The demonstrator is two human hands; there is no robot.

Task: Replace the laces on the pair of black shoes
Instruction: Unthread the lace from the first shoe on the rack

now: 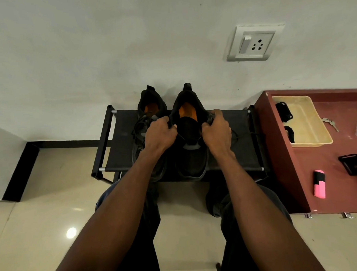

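Two black shoes with orange insoles stand side by side on a black fabric rack (pixel 241 145), heels toward the wall. My left hand (pixel 160 134) grips the left side of the right shoe (pixel 191 155) near its opening. My right hand (pixel 217 131) grips that shoe's right side. The left shoe (pixel 149 108) stands beside it, partly hidden by my left wrist, with a loose black lace over its top. Black laces (pixel 284 111) lie in a cream tray (pixel 316 125) on the red cabinet at the right.
The red cabinet top (pixel 329 190) also carries keys (pixel 330 122), a pink and black object (pixel 319 183) and a black case (pixel 352 163). A wall socket (pixel 253 43) sits above. My knees are under the rack's front edge, over a shiny tiled floor.
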